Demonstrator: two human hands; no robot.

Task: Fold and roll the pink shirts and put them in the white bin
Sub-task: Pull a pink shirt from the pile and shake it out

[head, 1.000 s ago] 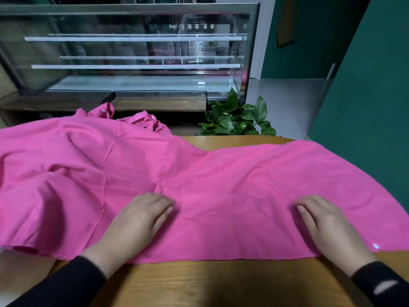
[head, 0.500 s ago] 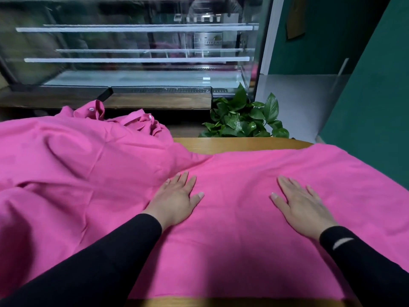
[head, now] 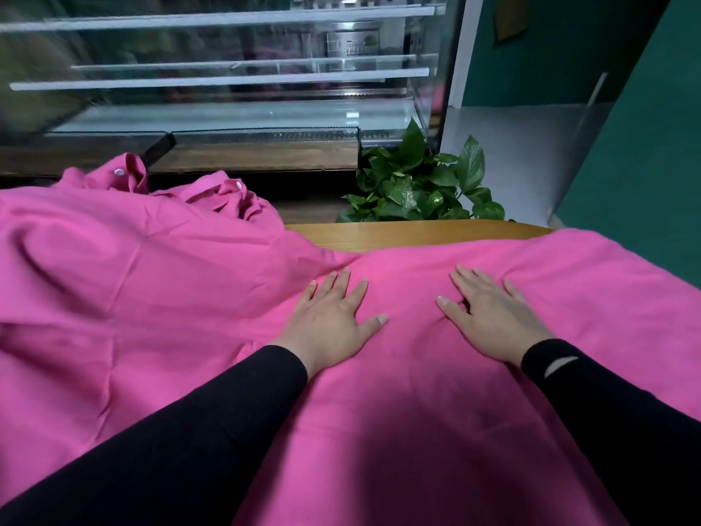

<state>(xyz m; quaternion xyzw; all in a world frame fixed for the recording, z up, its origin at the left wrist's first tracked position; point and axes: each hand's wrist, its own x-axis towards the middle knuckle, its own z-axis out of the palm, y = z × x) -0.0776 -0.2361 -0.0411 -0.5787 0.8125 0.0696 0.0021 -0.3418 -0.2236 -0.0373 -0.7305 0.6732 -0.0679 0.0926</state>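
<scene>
A large pink shirt (head: 398,404) lies spread across the wooden table (head: 417,231), covering nearly all of it. More pink fabric (head: 125,267) is heaped at the left, with a crumpled collar and white buttons at the back. My left hand (head: 333,320) lies flat on the shirt near the middle, fingers spread. My right hand (head: 489,313) lies flat on the cloth a short way to the right, fingers also spread. Neither hand grips the fabric. No white bin is in view.
A glass display case (head: 227,70) stands behind the table. A green leafy plant (head: 421,184) sits just past the table's far edge. A teal wall (head: 645,165) rises at the right, with pale floor beside it.
Both hands slid forward across the shirt from the near hem toward the far edge and drew closer together. My view moved in over the table.
</scene>
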